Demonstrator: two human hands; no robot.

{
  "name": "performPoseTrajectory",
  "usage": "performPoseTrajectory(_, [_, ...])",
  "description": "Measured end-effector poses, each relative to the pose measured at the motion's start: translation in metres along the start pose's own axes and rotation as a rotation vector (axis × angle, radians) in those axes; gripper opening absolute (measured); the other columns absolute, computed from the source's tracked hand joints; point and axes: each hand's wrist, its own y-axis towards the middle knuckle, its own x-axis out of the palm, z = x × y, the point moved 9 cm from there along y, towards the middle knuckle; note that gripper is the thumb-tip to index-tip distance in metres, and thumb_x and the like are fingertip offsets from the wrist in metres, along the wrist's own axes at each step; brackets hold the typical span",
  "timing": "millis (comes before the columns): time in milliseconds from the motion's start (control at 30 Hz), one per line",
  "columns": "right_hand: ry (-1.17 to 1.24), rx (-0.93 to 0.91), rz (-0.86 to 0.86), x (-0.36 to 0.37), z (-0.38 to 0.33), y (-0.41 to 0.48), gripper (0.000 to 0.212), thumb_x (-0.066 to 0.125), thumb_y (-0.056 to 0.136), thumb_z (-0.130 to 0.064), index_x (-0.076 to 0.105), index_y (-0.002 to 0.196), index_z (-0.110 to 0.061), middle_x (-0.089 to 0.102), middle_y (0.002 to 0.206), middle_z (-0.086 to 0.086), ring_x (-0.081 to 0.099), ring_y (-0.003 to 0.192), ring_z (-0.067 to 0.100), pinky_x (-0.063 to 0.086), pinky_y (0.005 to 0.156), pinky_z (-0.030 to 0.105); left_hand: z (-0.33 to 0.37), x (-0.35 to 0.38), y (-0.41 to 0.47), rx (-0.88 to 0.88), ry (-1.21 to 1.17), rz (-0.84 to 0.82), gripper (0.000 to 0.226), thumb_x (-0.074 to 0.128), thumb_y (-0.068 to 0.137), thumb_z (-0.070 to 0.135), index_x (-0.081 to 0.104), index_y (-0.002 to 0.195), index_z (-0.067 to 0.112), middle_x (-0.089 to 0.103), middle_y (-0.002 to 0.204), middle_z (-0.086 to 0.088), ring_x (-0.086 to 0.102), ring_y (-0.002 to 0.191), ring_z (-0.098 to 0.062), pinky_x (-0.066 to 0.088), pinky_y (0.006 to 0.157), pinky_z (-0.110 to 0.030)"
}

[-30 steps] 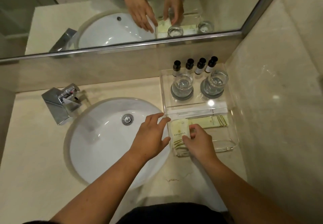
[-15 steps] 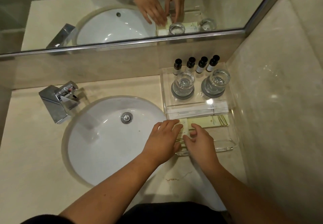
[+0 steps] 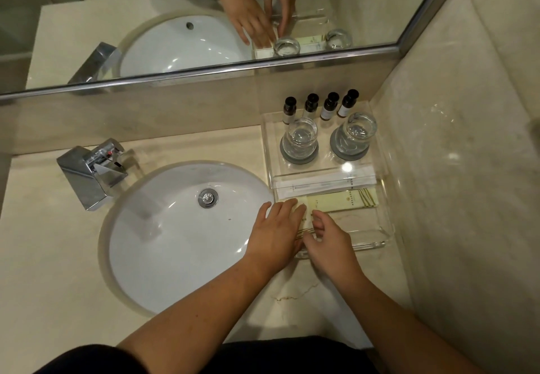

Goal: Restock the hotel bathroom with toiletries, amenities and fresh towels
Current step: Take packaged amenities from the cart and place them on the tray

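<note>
A clear acrylic tray (image 3: 380, 243) stands on the counter to the right of the sink. In its near left corner lies a small cream amenity packet (image 3: 307, 218). My left hand (image 3: 276, 233) rests flat on the packet's left side with its fingers stretched out. My right hand (image 3: 328, 242) pinches the packet's right and near edge with curled fingers. Most of the packet is hidden under both hands. Behind it lie a long pale-green packet (image 3: 347, 199) and white sachets (image 3: 321, 182).
At the tray's back stand several small dark-capped bottles (image 3: 321, 107) and two upturned glasses (image 3: 301, 138) (image 3: 355, 135) on grey coasters. The white sink (image 3: 175, 242) and chrome tap (image 3: 93, 169) are to the left. A mirror (image 3: 146, 8) is behind, a stone wall (image 3: 453, 169) on the right.
My left hand has moved right from the sink's rim onto the packet. Both hands have pushed the packet down and back into the tray's near left corner.
</note>
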Motion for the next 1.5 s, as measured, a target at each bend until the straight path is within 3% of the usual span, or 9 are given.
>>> performPoseTrajectory(100, [0.002,0.005,-0.017,0.0,0.002,-0.001,0.052,0.063,0.097,-0.013,0.051,0.148,-0.02,0.061,0.112,-0.012,0.056,0.088,-0.007,0.037,0.069,-0.004,0.0,0.002,0.0,-0.007,0.007,0.001,0.069,0.079,0.081,0.045,0.056,0.141,0.02,0.057,0.145,-0.006,0.058,0.128,-0.027,0.04,0.115,-0.049])
performPoseTrajectory(167, [-0.007,-0.004,-0.017,-0.002,0.0,-0.003,0.053,0.063,0.098,-0.014,0.05,0.149,-0.019,0.066,0.124,-0.006,0.058,0.094,-0.006,0.037,0.075,-0.004,0.0,0.004,0.0,-0.003,0.002,0.001,0.07,0.077,0.083,0.047,0.053,0.144,0.021,0.054,0.148,-0.006,0.055,0.132,-0.027,0.037,0.118,-0.049])
performPoseTrajectory(300, [-0.048,-0.039,0.008,-0.014,-0.003,-0.009,0.055,0.063,0.098,-0.015,0.047,0.151,-0.019,0.06,0.144,0.003,0.055,0.133,0.014,0.036,0.101,0.017,-0.002,0.003,-0.004,0.024,-0.032,-0.012,0.075,0.064,0.091,0.058,0.043,0.153,0.022,0.046,0.155,-0.006,0.046,0.141,-0.027,0.03,0.122,-0.05])
performPoseTrajectory(500, [-0.177,-0.156,0.136,-0.043,-0.008,-0.029,0.05,0.061,0.1,-0.022,0.051,0.148,-0.021,0.057,0.147,0.001,0.051,0.136,0.018,0.037,0.113,0.029,-0.021,-0.03,-0.015,-0.017,-0.124,0.081,0.068,0.046,0.099,0.059,0.037,0.157,0.024,0.04,0.16,-0.003,0.037,0.145,-0.024,0.026,0.123,-0.046])
performPoseTrajectory(600, [-0.323,-0.244,0.14,-0.05,-0.016,-0.045,0.05,0.057,0.102,-0.028,0.048,0.151,-0.021,0.051,0.154,-0.001,0.042,0.144,0.017,0.017,0.127,0.037,-0.03,-0.053,-0.023,-0.059,-0.173,0.128,0.064,0.037,0.104,0.059,0.035,0.158,0.026,0.04,0.16,-0.001,0.036,0.145,-0.023,0.029,0.122,-0.045])
performPoseTrajectory(733, [-0.482,-0.286,0.15,-0.051,-0.016,-0.071,0.057,0.043,0.106,-0.046,0.034,0.159,-0.025,0.032,0.166,-0.006,0.02,0.155,0.01,-0.002,0.127,0.033,-0.025,-0.066,-0.044,-0.022,-0.167,0.134,0.062,0.038,0.105,0.058,0.033,0.159,0.028,0.036,0.163,-0.001,0.033,0.148,-0.023,0.028,0.123,-0.046])
performPoseTrajectory(833, [-0.524,-0.283,0.194,-0.054,-0.013,-0.094,0.063,0.032,0.105,-0.055,0.03,0.161,-0.026,0.023,0.169,-0.007,0.012,0.157,0.009,-0.003,0.128,0.034,-0.017,-0.067,-0.063,0.004,-0.155,0.132,0.063,0.036,0.104,0.059,0.032,0.159,0.027,0.033,0.165,-0.002,0.03,0.15,-0.025,0.025,0.124,-0.046])
performPoseTrajectory(1133, [-0.563,-0.187,0.31,-0.053,0.001,-0.17,0.068,0.026,0.105,-0.06,0.021,0.164,-0.028,0.006,0.172,-0.008,0.0,0.158,0.01,-0.003,0.128,0.04,0.014,-0.073,-0.116,0.109,-0.157,0.106,0.067,0.031,0.104,0.062,0.027,0.162,0.029,0.023,0.17,-0.002,0.015,0.158,-0.024,0.006,0.128,-0.044])
performPoseTrajectory(1500, [-0.529,-0.086,0.432,-0.045,0.024,-0.25,0.069,0.025,0.103,-0.063,0.016,0.164,-0.031,0.004,0.173,-0.007,-0.004,0.158,0.011,-0.005,0.128,0.041,0.07,-0.082,-0.152,0.316,-0.174,0.056,0.068,0.03,0.105,0.064,0.021,0.164,0.032,0.016,0.173,0.0,0.008,0.16,-0.023,0.0,0.128,-0.042])
